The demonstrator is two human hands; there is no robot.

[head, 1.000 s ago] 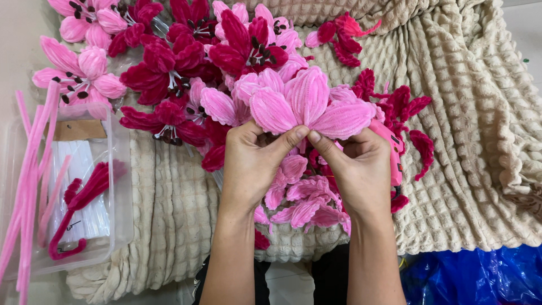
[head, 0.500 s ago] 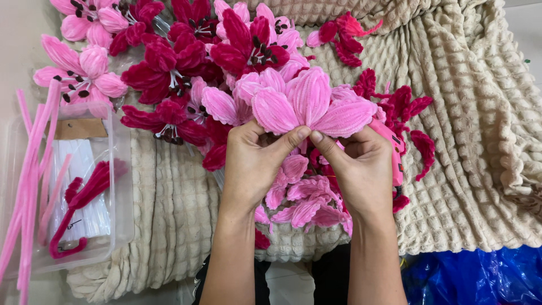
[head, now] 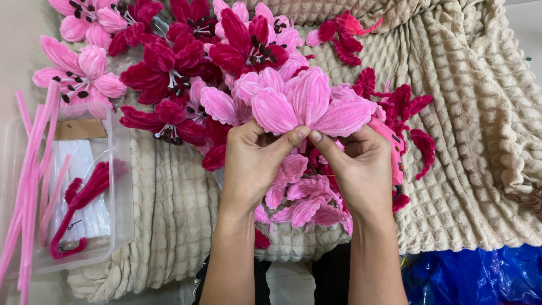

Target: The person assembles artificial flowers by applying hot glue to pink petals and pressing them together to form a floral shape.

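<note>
Two hands pinch one light pink chenille flower (head: 307,104) at its base: left hand (head: 254,155) and right hand (head: 353,164), thumbs nearly meeting, over a beige waffle blanket (head: 468,141). Left, a clear plastic box (head: 116,186) holds white and magenta pipe cleaners (head: 79,195); finished flowers (head: 169,68) crowd above.
</note>
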